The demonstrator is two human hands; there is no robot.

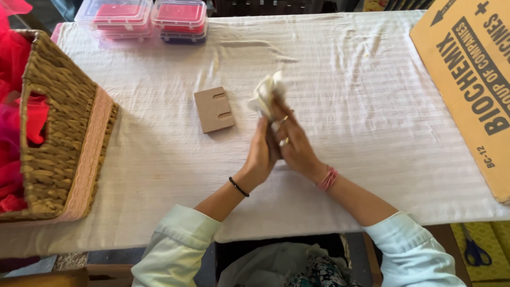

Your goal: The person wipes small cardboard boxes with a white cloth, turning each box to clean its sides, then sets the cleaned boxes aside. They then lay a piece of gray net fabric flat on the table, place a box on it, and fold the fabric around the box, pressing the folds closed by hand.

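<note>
Near the middle of the cloth-covered table (pixel 372 133), the left hand (pixel 261 154) and right hand (pixel 294 144) press together, fingers closed on a crumpled white fabric piece (pixel 265 93) held clear above it, just right of a slotted cardboard square (pixel 214 109).
</note>
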